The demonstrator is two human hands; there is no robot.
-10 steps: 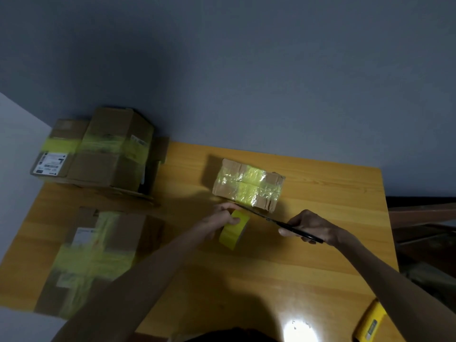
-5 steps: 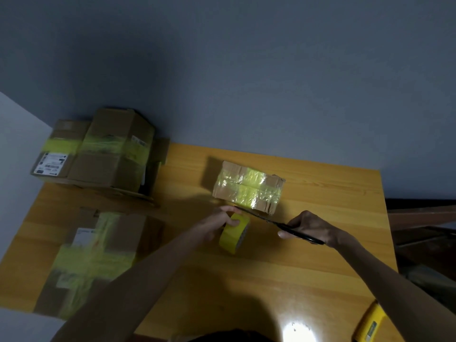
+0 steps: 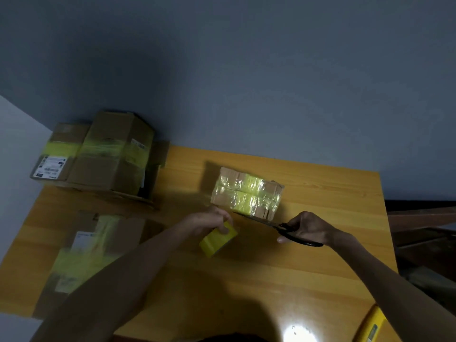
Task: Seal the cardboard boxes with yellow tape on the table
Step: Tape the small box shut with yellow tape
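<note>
Small box (image 3: 246,192) looks wrapped, left hand (image 3: 209,222) gripping the tape roll (image 3: 218,239), right hand (image 3: 306,229) gripping scissors (image 3: 276,225) — cut apparently pending.

A: Which desk (image 3: 320,280) zones are unobstructed?

B: The right half and the near centre lie bare.

A: Obstructions?

B: Stacked cardboard boxes (image 3: 98,159) fill the far-left corner; a flat taped box (image 3: 81,257) fills the near-left. The small taped box (image 3: 246,192) stands mid-desk, the scissors (image 3: 276,225) blades just beside its near edge.
</note>
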